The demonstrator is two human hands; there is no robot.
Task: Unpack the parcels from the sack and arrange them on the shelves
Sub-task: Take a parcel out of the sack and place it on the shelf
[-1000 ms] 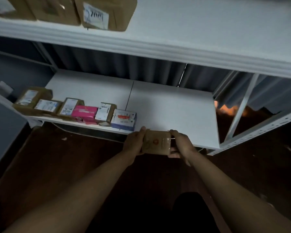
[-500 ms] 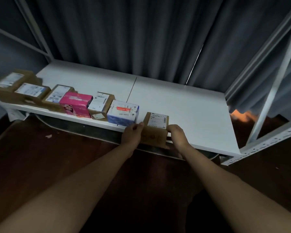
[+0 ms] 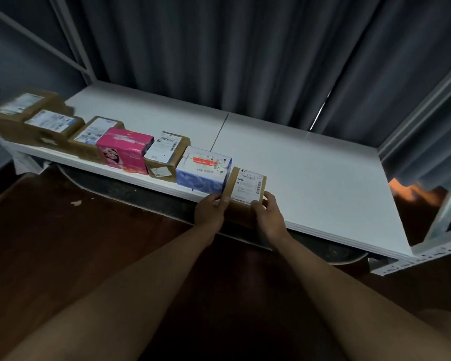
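Head view: small brown parcel point(image 3: 246, 190), label up, at front edge of white shelf point(image 3: 323, 178), just beside blue box point(image 3: 202, 169). Left hand point(image 3: 210, 213) and right hand point(image 3: 267, 216) gripping its sides, fingers curled round it.

Two bare forearms reaching forward and converging, both extended from the lower corners of the view toward the centre. Left hand point(image 3: 211, 212) seen from the back, wrist straight, fingers curled forward with the thumb lifted on the inner side, pinching the left edge of the small brown parcel point(image 3: 246, 190). Right hand point(image 3: 267, 216) just beside it, also seen from the back, thumb up on the parcel's top and fingers bent round its right side, gripping. Both hands level with each other, close together, the parcel between them. Right forearm angled in more steeply than the left; elbows out of view
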